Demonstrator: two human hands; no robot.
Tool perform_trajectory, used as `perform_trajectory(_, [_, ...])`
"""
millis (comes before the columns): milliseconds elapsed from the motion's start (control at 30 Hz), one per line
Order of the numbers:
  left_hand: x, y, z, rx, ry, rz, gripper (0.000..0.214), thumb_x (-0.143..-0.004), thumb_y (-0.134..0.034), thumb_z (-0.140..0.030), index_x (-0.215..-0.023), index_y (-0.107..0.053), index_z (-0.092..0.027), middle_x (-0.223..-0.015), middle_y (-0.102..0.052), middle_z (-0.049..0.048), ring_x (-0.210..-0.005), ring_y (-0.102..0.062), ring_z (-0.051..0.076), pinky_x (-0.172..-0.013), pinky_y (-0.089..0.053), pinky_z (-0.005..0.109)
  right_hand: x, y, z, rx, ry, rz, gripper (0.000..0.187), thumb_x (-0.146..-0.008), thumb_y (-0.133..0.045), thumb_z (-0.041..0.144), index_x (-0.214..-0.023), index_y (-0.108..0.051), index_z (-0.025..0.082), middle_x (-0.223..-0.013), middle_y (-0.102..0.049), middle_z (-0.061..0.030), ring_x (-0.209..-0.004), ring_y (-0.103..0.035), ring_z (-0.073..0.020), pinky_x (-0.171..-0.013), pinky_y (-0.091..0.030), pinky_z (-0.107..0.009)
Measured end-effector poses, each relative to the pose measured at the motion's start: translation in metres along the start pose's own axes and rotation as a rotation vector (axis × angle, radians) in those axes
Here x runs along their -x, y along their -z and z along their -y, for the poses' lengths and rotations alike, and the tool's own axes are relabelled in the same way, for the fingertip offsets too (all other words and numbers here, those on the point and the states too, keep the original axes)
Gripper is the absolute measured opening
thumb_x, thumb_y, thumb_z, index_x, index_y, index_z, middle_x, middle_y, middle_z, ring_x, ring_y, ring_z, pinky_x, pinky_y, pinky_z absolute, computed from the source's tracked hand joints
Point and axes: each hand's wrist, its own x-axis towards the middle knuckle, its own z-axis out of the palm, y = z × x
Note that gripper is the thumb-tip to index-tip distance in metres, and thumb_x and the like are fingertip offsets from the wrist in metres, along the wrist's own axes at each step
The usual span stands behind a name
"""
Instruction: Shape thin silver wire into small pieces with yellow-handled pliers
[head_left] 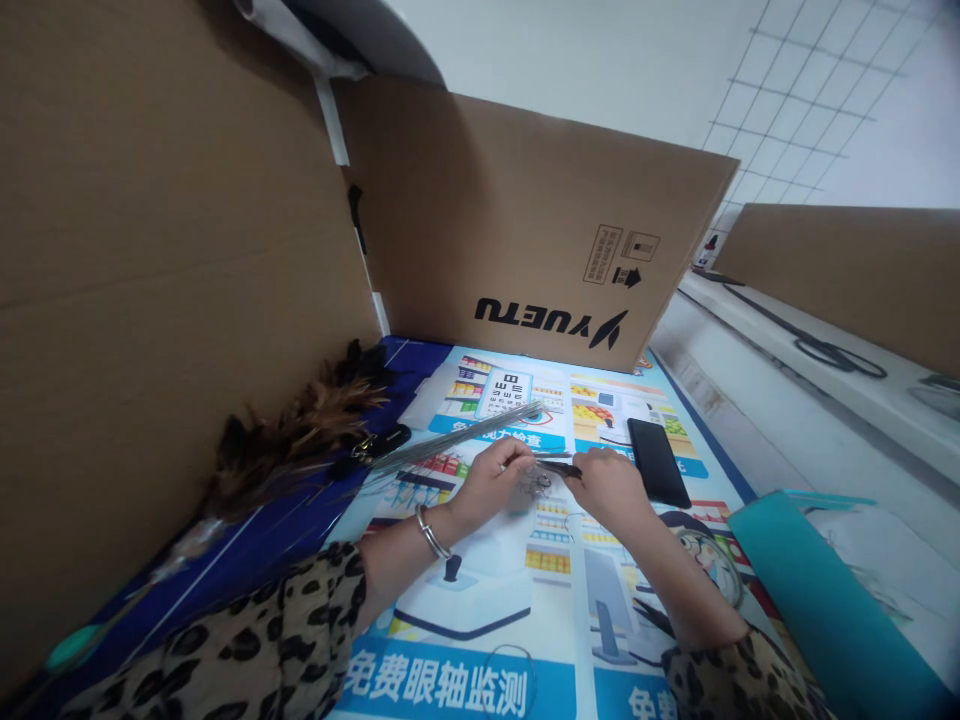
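Observation:
My left hand [491,482] is closed in a pinch on a thin wire [553,456], held above the printed mat. Close by on the right, my right hand [609,488] is wrapped around a slim dark tool that looks like pliers [559,468]; its tip points left toward the other fingers. Under the fingertips lies a small clear plastic bag [534,488] with little ring shapes in it. A bundle of straight grey wires [469,428] lies slantwise just beyond my left hand. The handles of the tool are mostly hidden in my palm.
Tall cardboard panels [540,230] stand at the back and left. A brown feather duster [292,430] and a black key fob [390,440] lie left. At right are a black phone [658,462], a teal box [832,590] and a round clear roll [712,560] beside my forearm.

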Motion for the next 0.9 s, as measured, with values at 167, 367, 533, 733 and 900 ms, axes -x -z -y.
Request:
perform_trajectory(167, [0.0003,-0.0006,0.0002,-0.014,-0.009,0.004,0.014,-0.082,-0.044,-0.025,-0.075,-0.051,-0.016,-0.074,-0.051,0.0002,-0.070,-0.047,0.012,-0.065,-0.039,0.024,0.0017,-0.0006,0.0045,0.010,0.012,-0.020,0.032,-0.082,-0.041,0.042,-0.087,-0.061,0.018,-0.083,-0.060,-0.0092,-0.084,-0.053,-0.0213,-0.071,-0.034,-0.030])
perform_trajectory(367, [0.0006,-0.0008,-0.0013,-0.058,-0.022,-0.011,0.014,-0.082,-0.044,-0.024,-0.074,-0.052,-0.017,-0.073,-0.052,0.0006,-0.070,-0.047,0.013,-0.065,-0.039,0.024,0.0031,0.0018,0.0096,0.011,0.008,0.022,0.031,-0.081,-0.043,0.042,-0.088,-0.061,0.017,-0.085,-0.060,-0.0097,-0.086,-0.053,-0.0220,-0.071,-0.034,-0.030])
perform_trajectory(533, [0.0006,-0.0003,-0.0024,-0.086,-0.038,-0.012,0.014,-0.082,-0.044,-0.024,-0.074,-0.052,-0.017,-0.073,-0.053,0.0008,-0.070,-0.048,0.013,-0.065,-0.039,0.025,0.0036,0.0027,0.0098,0.014,0.008,0.012,0.029,-0.081,-0.043,0.040,-0.086,-0.060,0.018,-0.084,-0.060,-0.0093,-0.085,-0.054,-0.0220,-0.071,-0.034,-0.030])
perform_trajectory(733, [0.0011,-0.0002,-0.0023,-0.106,-0.050,-0.015,0.015,-0.082,-0.044,-0.025,-0.074,-0.053,-0.017,-0.074,-0.055,0.0014,-0.072,-0.049,0.014,-0.067,-0.040,0.025,0.0026,0.0013,0.0090,0.020,0.008,0.031,0.028,-0.081,-0.043,0.039,-0.087,-0.061,0.018,-0.085,-0.061,-0.0093,-0.085,-0.054,-0.0220,-0.070,-0.035,-0.030])
perform_trajectory(900, [0.0010,0.0005,-0.0036,-0.123,-0.065,0.001,0.015,-0.083,-0.044,-0.024,-0.073,-0.053,-0.017,-0.075,-0.055,0.0017,-0.073,-0.049,0.014,-0.068,-0.040,0.025,0.0018,-0.0016,0.0081,0.020,0.025,0.016,0.027,-0.081,-0.043,0.038,-0.085,-0.062,0.019,-0.083,-0.061,-0.0079,-0.083,-0.055,-0.0219,-0.069,-0.035,-0.030])
